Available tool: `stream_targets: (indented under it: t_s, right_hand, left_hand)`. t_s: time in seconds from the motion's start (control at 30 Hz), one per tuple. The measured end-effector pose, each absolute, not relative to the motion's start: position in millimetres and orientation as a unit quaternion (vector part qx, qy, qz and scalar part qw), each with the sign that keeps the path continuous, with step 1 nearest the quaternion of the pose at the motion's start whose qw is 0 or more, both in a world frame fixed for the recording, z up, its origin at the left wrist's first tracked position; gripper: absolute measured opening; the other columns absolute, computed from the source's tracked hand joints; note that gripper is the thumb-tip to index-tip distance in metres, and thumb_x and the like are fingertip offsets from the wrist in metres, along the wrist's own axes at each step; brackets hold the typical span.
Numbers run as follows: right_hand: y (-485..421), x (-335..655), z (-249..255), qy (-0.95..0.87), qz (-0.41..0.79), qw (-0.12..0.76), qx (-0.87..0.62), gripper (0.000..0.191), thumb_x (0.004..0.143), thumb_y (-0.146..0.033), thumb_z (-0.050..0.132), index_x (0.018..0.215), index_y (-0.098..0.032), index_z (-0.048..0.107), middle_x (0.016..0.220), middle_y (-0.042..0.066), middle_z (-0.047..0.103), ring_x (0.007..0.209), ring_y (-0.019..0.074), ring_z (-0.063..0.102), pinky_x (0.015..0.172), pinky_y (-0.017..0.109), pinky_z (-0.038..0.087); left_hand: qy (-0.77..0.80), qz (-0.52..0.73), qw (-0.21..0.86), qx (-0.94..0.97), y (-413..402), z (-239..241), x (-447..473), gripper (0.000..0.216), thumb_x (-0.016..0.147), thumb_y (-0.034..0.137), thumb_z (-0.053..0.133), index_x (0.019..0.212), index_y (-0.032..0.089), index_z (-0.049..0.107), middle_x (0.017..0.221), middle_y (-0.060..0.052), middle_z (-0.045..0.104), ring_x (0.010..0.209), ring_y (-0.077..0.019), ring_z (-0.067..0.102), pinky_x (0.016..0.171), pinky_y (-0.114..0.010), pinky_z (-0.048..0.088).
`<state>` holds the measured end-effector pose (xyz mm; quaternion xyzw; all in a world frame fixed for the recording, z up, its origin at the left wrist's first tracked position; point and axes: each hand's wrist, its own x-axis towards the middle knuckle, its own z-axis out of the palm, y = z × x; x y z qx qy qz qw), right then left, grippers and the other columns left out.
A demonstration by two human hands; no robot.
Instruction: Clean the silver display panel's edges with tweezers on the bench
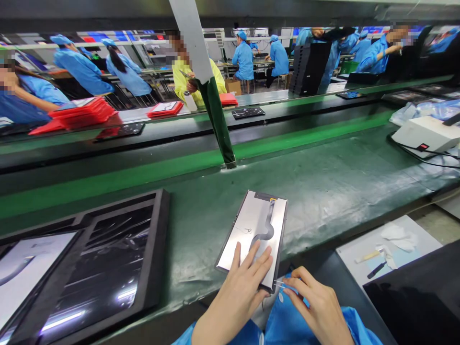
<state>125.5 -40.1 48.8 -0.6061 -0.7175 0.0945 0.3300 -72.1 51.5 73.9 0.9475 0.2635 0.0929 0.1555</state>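
Note:
A flat display panel (237, 230) with a silvery back and a grey curved ribbon strip lies at a slant on the green bench. My left hand (240, 292) rests on its lower half, fingers spread and lying flat. At the panel's lower right corner, my right hand (312, 302) pinches what look like tweezers (279, 284); two thin pale prongs point toward the panel's edge. The rest of that tool is hidden by my fingers. A small dark handwritten mark shows on the silvery back.
On the left, a black foam tray (161, 239) holds more panels. A green-wrapped post (219, 124) rises from the bench. A white device (427, 136) with cables stands right. Gloves (398, 237) and hand tools lie on a lower white board (413, 225). Several co-workers sit beyond the conveyor.

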Motion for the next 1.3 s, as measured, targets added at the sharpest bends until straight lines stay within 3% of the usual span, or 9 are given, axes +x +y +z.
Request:
stream_targets:
  t_s: [0.43, 1.3]
  right_hand:
    - [-36.7, 124.3, 52.5, -0.711, 0.122, 0.351, -0.597, 0.036, 0.105, -0.030, 0.035, 0.082, -0.023, 0.062, 0.075, 0.000, 0.068, 0.060, 0.0110, 0.069, 0.056, 0.017, 0.050]
    - [-36.4, 124.6, 50.4, -0.680, 0.143, 0.399, -0.598, 0.029, 0.102, -0.027, 0.042, 0.083, -0.022, 0.063, 0.075, 0.002, 0.067, 0.060, 0.0126, 0.068, 0.059, 0.018, 0.053]
  left_hand:
    - [0.261, 0.103, 0.147, 0.948, 49.9, 74.6, -71.4, 0.075, 0.084, 0.004, 0.065, 0.149, 0.020, 0.031, 0.149, -0.013, 0.049, 0.145, -0.0321, 0.028, 0.113, -0.069, 0.027]
    - [0.263, 0.089, 0.166, 0.946, 50.6, 76.3, -71.3, 0.077, 0.083, 0.002, 0.065, 0.149, 0.021, 0.030, 0.149, -0.016, 0.047, 0.145, -0.0327, 0.025, 0.113, -0.069, 0.023]
